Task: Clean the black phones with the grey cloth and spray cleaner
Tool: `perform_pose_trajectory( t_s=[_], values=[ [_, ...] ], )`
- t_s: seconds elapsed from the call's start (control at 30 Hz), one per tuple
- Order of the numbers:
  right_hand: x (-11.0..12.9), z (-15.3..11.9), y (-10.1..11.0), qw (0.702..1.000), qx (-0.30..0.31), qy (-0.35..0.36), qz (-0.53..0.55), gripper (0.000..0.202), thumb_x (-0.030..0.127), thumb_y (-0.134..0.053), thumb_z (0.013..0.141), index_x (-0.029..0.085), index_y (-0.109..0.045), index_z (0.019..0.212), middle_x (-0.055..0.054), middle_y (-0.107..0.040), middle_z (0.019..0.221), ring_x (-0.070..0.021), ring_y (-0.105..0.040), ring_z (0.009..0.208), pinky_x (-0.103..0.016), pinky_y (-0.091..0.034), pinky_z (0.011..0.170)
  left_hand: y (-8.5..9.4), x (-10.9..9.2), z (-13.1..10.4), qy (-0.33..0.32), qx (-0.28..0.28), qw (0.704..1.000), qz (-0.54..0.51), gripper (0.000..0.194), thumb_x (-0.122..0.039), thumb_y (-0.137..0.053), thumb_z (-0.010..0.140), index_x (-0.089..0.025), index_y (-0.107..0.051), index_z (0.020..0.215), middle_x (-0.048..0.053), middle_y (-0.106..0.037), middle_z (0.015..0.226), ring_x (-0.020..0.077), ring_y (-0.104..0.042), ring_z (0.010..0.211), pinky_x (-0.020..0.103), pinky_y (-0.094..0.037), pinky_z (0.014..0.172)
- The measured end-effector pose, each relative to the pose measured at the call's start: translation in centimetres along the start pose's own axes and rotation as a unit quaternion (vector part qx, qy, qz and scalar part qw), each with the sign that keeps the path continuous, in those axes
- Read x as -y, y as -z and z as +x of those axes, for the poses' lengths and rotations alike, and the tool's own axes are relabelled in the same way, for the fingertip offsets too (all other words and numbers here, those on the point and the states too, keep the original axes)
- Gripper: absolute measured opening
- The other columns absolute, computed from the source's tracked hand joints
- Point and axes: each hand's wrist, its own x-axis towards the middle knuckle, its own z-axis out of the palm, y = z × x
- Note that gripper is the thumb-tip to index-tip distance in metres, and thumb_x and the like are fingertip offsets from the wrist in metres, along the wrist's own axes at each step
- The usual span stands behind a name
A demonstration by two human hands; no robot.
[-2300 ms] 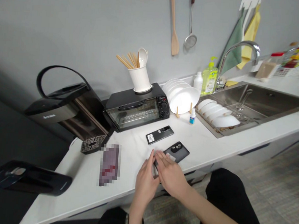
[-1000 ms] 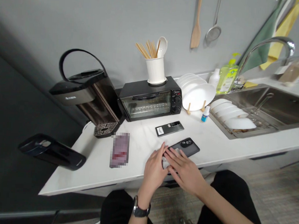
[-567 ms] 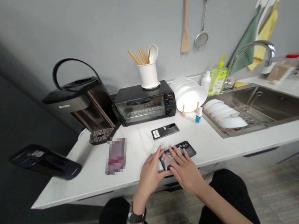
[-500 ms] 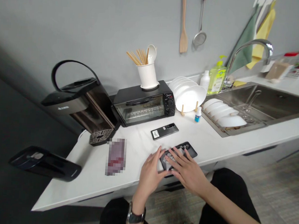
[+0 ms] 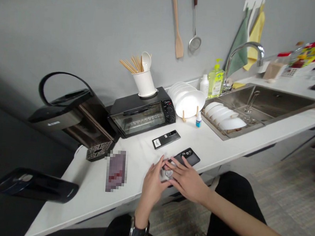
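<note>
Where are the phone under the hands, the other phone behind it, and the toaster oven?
phone under the hands [image 5: 187, 155], head view, on its back near the camera lenses.
other phone [image 5: 166, 139], head view, on the middle of its back.
toaster oven [image 5: 137, 121], head view, on its glass door.

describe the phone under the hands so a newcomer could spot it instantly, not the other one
Start at the black toaster oven on the white counter. In front of it lies a slim phone with a white sticker; nearer the counter edge lies the dark phone. Both hands touch its near end, and its camera cluster faces up.
</note>
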Motion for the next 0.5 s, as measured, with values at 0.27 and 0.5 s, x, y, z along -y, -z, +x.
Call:
perform_pose_trajectory(
  t_s=[0.27,0.5],
  values=[
    [-9.4,-3.1,2.0,0.982,-0.108,-0.142,-0.055,0.034,0.023,-0.04,0.108,0.022,-0.072,0.118,-0.008,-0.061,0.151,-0.0304,-0.038,0.154,-0.065,-0.03,0.123,0.8,-0.6,0.1,-0.014,-0.011,1.0,0.001,0.078,-0.029,-0.085,0.081,-0.034,-0.051,0.15,0.004,-0.061,0.151,0.0278,-0.056,0.142,0.054,-0.036,0.126],
    [-13.7,-0.7,3.4,0.906,-0.215,-0.295,0.216,0.052,0.06,-0.034,0.104,0.022,-0.059,0.079,-0.006,-0.072,0.082,-0.0265,-0.067,0.085,-0.037,-0.052,0.079,3.0,-0.6,3.4,0.012,-0.047,0.996,0.073,0.038,-0.038,-0.04,0.107,-0.024,-0.073,0.121,0.008,-0.081,0.107,0.0264,-0.078,0.096,0.037,-0.058,0.091]
  ],
)
